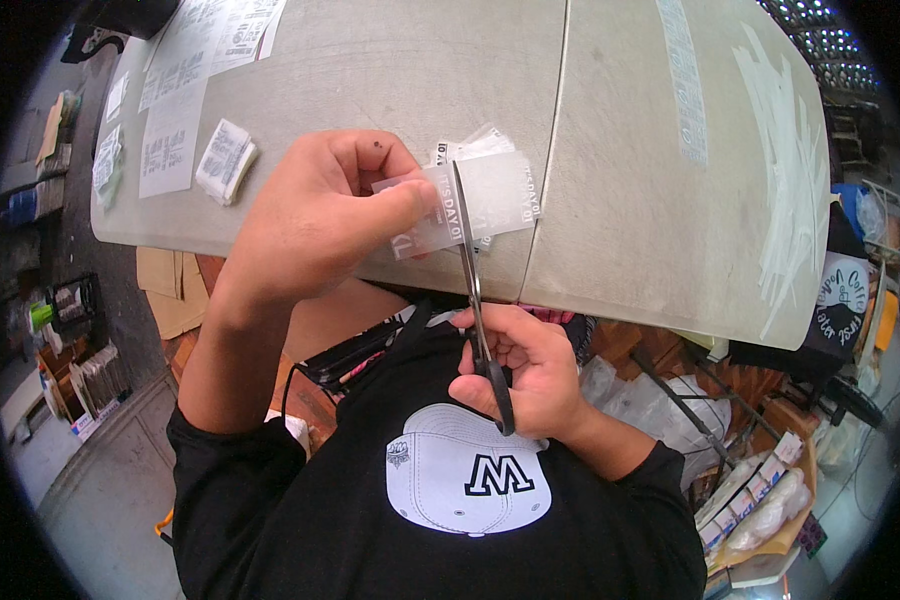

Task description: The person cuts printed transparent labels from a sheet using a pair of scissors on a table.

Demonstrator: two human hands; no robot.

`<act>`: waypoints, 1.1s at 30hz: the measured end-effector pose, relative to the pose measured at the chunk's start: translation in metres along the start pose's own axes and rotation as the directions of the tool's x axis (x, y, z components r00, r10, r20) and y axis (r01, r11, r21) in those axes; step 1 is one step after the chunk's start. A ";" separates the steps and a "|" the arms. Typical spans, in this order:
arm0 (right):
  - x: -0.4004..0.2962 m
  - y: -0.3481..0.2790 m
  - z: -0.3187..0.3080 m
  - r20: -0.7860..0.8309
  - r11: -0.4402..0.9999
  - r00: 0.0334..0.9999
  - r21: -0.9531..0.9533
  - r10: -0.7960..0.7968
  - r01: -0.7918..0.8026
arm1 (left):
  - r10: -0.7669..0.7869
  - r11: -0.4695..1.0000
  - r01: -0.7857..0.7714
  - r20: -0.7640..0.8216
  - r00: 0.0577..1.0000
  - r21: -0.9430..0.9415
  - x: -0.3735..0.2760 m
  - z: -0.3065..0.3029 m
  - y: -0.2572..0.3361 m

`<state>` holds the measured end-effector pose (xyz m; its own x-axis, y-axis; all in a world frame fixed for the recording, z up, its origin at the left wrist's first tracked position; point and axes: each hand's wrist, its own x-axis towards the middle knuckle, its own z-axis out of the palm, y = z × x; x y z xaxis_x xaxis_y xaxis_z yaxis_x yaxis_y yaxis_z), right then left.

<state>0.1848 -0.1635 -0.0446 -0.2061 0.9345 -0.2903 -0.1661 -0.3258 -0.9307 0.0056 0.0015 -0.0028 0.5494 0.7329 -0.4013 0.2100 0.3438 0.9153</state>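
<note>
Between the thumb and fingers of my left hand (330, 210) is a translucent printed film strip (495, 195), held just above the table. It bears white lettering at both ends. My right hand (525, 367) grips the black handles of a pair of scissors (469, 247). The blades point away from me and cross the strip just right of my left thumb, alongside a line of print. Under the strip, a small loose pile of printed film pieces (476, 146) lies on the table, partly hidden by the strip and my hand.
The grey folding table (390, 67) has a seam right of the strip. Stacked cut labels (226, 161) and printed sheets (172, 135) lie at left. A long printed strip (682, 82) and many thin offcuts (784, 180) lie at right. A filled cardboard box (765, 517) stands on the floor.
</note>
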 end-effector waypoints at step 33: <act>-0.019 -0.032 -0.066 -0.613 0.961 0.754 -0.030 -0.235 0.276 | 0.751 0.238 -0.584 0.234 0.617 0.776 0.067 0.071 0.027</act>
<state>0.2579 -0.1612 -0.0236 0.4748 0.8695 -0.1362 -0.1879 -0.0511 -0.9809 0.1055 0.0175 -0.0026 0.6858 0.5734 0.4481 0.3571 -0.8017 0.4793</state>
